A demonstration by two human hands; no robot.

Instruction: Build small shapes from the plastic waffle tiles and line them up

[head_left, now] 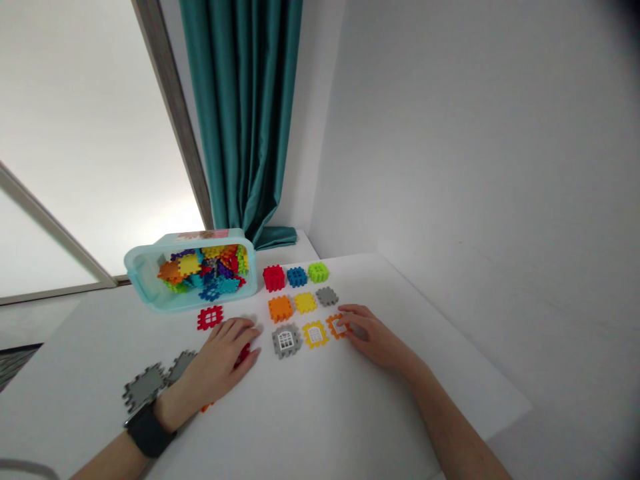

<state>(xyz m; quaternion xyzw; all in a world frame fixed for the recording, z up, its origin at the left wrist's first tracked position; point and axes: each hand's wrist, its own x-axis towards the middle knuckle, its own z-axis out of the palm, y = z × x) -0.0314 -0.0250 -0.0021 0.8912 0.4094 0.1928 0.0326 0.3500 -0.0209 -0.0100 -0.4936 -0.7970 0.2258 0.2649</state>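
Note:
My left hand (225, 353) lies on the white table (320, 413), with its fingers curled over a red waffle-block piece (243, 355) that is mostly hidden. A small orange bit (205, 407) shows beneath that hand. My right hand (373, 337) grips the right edge of an orange window piece (335, 327), which has a pale pane. Beside it sit a yellow window piece (315, 334) and a grey window piece (287, 340). Above them lie orange (280, 308), yellow (305, 302), grey (327, 296), red (273, 278), blue (297, 276) and green (318, 271) pieces in rows.
A pale turquoise plastic bin (145, 267) lies on its side, full of mixed pieces. A red grid piece (210, 318) and two large grey pieces (144, 387) lie near my left hand. A wall borders the table's right side; a teal curtain (240, 100) hangs behind.

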